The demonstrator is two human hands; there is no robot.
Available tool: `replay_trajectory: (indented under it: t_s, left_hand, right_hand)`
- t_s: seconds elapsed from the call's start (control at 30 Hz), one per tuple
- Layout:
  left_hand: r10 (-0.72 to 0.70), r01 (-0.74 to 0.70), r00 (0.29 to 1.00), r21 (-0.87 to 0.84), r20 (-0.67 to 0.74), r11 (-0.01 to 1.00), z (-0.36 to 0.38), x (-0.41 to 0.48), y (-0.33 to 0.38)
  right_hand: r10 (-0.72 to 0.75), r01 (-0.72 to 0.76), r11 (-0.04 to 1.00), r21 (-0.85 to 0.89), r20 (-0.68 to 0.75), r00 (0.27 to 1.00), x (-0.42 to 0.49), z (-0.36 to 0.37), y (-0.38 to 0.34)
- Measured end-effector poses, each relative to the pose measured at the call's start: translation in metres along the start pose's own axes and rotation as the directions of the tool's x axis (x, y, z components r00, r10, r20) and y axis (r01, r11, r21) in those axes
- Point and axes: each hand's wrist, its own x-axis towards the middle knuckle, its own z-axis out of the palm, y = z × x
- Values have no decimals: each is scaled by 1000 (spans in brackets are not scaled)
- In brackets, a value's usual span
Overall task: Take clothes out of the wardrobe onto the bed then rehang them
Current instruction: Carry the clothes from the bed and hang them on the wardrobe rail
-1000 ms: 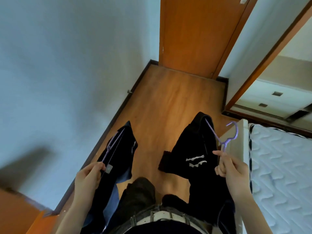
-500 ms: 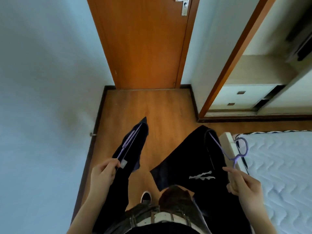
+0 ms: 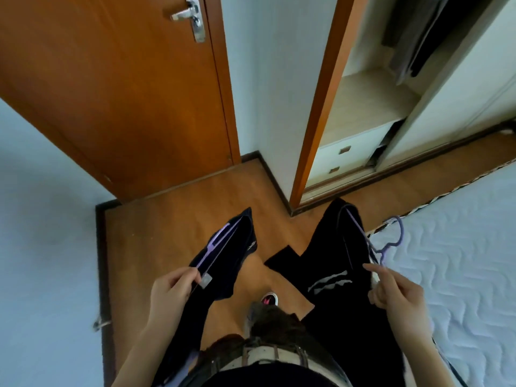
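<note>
My left hand (image 3: 174, 291) pinches the collar of a dark garment (image 3: 223, 263) hung on a purple hanger (image 3: 216, 243), and the cloth droops down past my left arm. My right hand (image 3: 396, 296) grips the neck of a second purple hanger (image 3: 391, 241) carrying a black garment with white stripes (image 3: 337, 263). That garment hangs beside the corner of the white quilted bed (image 3: 460, 263). The open wardrobe (image 3: 365, 107) stands ahead on the right, with dark clothes (image 3: 418, 34) hanging inside it.
An orange wooden door (image 3: 125, 93) with a metal handle (image 3: 192, 18) is shut ahead on the left. A pale wall (image 3: 42, 247) runs along my left. The wardrobe's orange frame (image 3: 318, 107) and two white drawers (image 3: 343, 160) sit ahead. Wooden floor (image 3: 181, 213) lies between.
The view has swung right and up, so the door handle and wardrobe interior now show. Both hands keep their garments on hangers, now nearer the bed corner.
</note>
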Motion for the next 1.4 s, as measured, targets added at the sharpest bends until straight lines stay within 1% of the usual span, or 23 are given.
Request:
replay_trajectory:
  t_s: [0.07, 0.17, 0.33, 0.5, 0.63, 0.73, 0.87, 0.97, 1.03, 1.1, 1.2, 1.33, 1.4]
  left_hand:
    - [21, -22, 999, 4, 49, 1000, 17, 37, 26]
    - [20, -18, 994, -22, 104, 1000, 43, 87, 58]
    - [73, -58, 966, -70, 246, 996, 91, 160, 111]
    - [155, -151, 908, -41, 388, 988, 158, 233, 158]
    - [190, -201, 847, -31, 497, 979, 221, 298, 193]
    - [182, -194, 811, -38, 556, 980, 263, 333, 224]
    - [164, -179, 755, -41, 635, 983, 315, 367, 269]
    - [168, -191, 713, -41, 681, 981, 355, 378, 297]
    - [183, -203, 701, -52, 690, 978, 380, 382, 314]
    - [195, -198, 707, -75, 679, 977, 404, 386, 329]
    - [197, -171, 747, -104, 635, 980, 443, 395, 349]
    - [148, -86, 837, -140, 527, 986, 504, 410, 373]
    - [97, -12, 882, -183, 462, 983, 533, 418, 386]
  right_hand:
    - [-5, 6, 1000, 10, -54, 999, 31, 8, -19]
    - [-25, 24, 1000, -8, -133, 991, 69, 14, -43]
    - [-25, 37, 998, 52, -213, 977, 128, 15, -66]
    - [44, -16, 994, 113, -250, 967, 203, 15, -72]
    - [15, 20, 994, 109, -310, 951, 267, 13, -84]
    - [28, 13, 994, 108, -365, 931, 307, 5, -100]
    - [25, 54, 981, 184, -400, 916, 352, -7, -130]
    - [1, 75, 985, 158, -431, 902, 383, -23, -147]
    - [-15, 80, 988, 133, -434, 901, 405, -37, -153]
    - [-16, 74, 990, 123, -418, 908, 429, -52, -159]
    - [-16, 66, 990, 121, -371, 929, 472, -79, -166]
    - [-6, 39, 992, 117, -264, 964, 546, -121, -177]
    - [-11, 32, 993, 113, -189, 982, 586, -143, -186]
